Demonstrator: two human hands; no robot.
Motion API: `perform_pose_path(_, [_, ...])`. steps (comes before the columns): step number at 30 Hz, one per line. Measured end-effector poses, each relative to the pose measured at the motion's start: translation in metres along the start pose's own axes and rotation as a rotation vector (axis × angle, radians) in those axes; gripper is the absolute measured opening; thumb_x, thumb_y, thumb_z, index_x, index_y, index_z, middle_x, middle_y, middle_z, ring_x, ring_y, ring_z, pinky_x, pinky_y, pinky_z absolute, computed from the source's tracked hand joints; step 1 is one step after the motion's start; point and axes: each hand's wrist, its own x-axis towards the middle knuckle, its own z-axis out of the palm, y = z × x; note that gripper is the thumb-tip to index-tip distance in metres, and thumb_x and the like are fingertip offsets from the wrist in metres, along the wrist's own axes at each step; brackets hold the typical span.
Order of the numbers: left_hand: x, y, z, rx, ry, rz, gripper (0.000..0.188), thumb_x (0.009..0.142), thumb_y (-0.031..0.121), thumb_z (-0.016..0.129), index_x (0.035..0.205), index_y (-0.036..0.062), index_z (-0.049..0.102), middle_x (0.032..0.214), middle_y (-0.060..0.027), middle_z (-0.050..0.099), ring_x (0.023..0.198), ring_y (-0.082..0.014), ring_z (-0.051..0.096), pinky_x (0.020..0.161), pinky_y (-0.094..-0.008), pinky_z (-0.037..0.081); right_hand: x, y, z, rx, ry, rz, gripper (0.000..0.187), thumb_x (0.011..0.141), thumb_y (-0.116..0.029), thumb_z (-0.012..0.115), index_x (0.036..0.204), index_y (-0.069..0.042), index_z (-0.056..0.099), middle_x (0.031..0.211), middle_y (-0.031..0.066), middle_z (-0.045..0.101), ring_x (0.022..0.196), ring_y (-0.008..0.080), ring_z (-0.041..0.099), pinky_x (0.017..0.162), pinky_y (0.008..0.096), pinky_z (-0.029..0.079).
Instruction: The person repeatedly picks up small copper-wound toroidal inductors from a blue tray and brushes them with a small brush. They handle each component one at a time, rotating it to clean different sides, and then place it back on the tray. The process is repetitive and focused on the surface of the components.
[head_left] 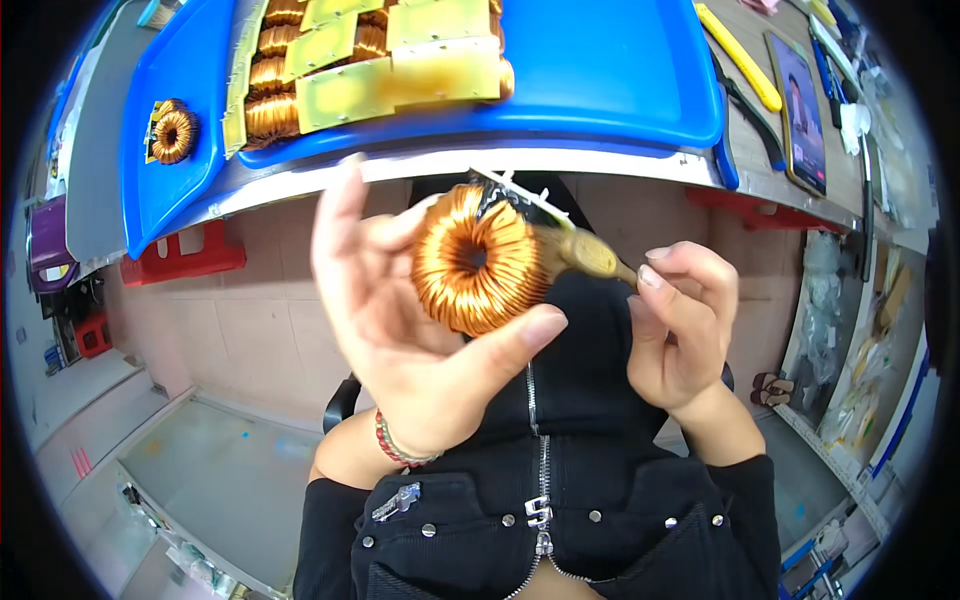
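Note:
My left hand [395,320] holds a copper-wound toroidal coil [447,285] up in front of my chest, thumb along its lower edge and fingers behind it. The coil's round face and dark centre hole are turned upward. At its upper right shows the thin pale edge of a board [530,195] with small pins, and dark material lies between board and winding. Between thumb and fingertips, my right hand [688,325] pinches the thin handle of a small brush [592,256]. Its bristles reach the coil's right side beside the board; the exact contact is partly hidden.
A blue tray [610,75] on the bench holds rows of coils with yellow boards [345,95]. Another coil [174,135] lies in the blue tray area at left. To the right are a yellow-handled tool [740,57], a phone [797,115] and pliers [755,120]. Red stools [190,262] stand below.

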Motion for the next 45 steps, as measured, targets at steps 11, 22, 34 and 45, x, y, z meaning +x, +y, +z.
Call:
perform_pose_path(11, [0.033,0.009,-0.044,1.08,-0.491,1.334,0.026,0.065,-0.001,0.065,0.087,0.0125,0.06,0.1,-0.007,0.055,0.081,-0.0227,0.058,0.064,-0.0248,0.051,0.025,0.01,-0.044,-0.171,0.102,0.107,0.02,0.077,0.003,0.059,0.096,-0.003,0.06,0.105,0.0145,0.048,0.093,0.0213,0.049,0.079,0.0295,0.041])
perform_pose_path(22, [0.044,0.017,-0.043,1.187,-0.682,1.356,0.024,0.061,-0.001,0.067,0.081,0.0105,0.064,0.101,-0.0077,0.05,0.084,-0.0242,0.056,0.066,-0.0277,0.052,0.041,-0.033,-0.052,-0.205,-0.385,0.23,0.02,0.063,0.007,0.065,0.081,-0.002,0.063,0.092,0.0135,0.055,0.061,0.0172,0.057,0.05,0.0259,0.043])
perform_pose_path(34, [0.059,0.012,-0.024,0.91,-0.381,1.568,0.02,0.068,0.007,0.065,0.086,0.0136,0.06,0.096,-0.0044,0.05,0.082,-0.0178,0.057,0.067,-0.0218,0.049,0.095,-0.003,-0.02,0.87,-0.474,0.468,0.056,0.061,0.007,0.071,0.113,0.0,0.052,0.11,0.0094,0.053,0.064,0.0041,0.044,0.054,0.0174,0.035])
perform_pose_path(45, [0.104,0.02,-0.051,0.941,-0.151,1.217,0.046,0.066,0.007,0.073,0.105,0.0174,0.05,0.116,-0.0154,0.045,0.108,-0.0356,0.048,0.089,-0.0429,0.044,0.173,0.03,-0.029,0.285,-0.339,0.108,0.042,0.06,-0.001,0.075,0.098,0.001,0.06,0.091,0.0088,0.06,0.087,0.0167,0.058,0.079,0.0282,0.043])
